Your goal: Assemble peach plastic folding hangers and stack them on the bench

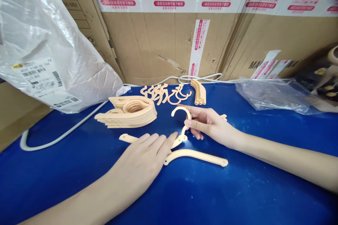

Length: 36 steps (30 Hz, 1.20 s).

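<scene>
Above the glossy blue counter, just left of the right hand: one pale-cream plastic hook, question-mark-shaped, smooth, curl opening left, long axis far to near; right hand grasping its stem between thumb and fingers; hook's foot at the right end of one cream plastic curved hanger arm, lying left to right, gripped mid-length under the left hand; on the near side, one loose cream curved plastic bar, holed at both ends

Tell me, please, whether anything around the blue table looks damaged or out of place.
Yes, slightly: the cardboard behind the table has scuffed, torn-looking marks left of the upright tape strip, rougher than the surface around them. The pale hook being handled shows no obvious damage.
</scene>
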Each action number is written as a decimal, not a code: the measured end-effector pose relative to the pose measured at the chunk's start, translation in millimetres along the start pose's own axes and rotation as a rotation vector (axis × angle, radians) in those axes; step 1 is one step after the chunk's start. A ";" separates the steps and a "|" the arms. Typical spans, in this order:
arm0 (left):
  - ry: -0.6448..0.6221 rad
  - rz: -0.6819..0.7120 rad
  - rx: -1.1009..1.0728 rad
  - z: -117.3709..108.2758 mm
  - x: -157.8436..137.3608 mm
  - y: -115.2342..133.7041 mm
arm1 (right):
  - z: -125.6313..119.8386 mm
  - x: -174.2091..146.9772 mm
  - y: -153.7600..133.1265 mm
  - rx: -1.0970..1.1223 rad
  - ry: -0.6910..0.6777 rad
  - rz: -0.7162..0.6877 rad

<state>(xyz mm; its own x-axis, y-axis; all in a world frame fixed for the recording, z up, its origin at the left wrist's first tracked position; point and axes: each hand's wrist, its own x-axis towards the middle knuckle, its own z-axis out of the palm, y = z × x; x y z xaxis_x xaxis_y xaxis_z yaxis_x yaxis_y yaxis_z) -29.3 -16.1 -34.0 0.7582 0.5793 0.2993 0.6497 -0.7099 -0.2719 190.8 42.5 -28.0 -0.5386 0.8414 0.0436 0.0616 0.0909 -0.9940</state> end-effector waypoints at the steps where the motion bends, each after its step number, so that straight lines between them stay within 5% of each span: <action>1: 0.000 -0.001 0.002 -0.1 0.2 -0.2 | 0.1 -0.1 0.1 0.024 -0.003 0.015; 12: -0.059 -0.025 -0.013 -2.5 2.0 -0.2 | -0.2 0.0 0.6 0.024 -0.008 0.011; 36: 0.021 0.002 0.011 -1.2 3.0 0.3 | 0.7 -1.2 1.6 0.016 -0.022 0.010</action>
<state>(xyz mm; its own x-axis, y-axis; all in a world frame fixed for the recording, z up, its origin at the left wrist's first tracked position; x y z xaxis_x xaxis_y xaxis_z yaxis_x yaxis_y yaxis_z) -26.8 -15.0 -32.1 0.7582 0.5695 0.3175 0.6489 -0.7065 -0.2824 191.0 41.3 -29.7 -0.5567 0.8301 0.0317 0.0533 0.0737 -0.9959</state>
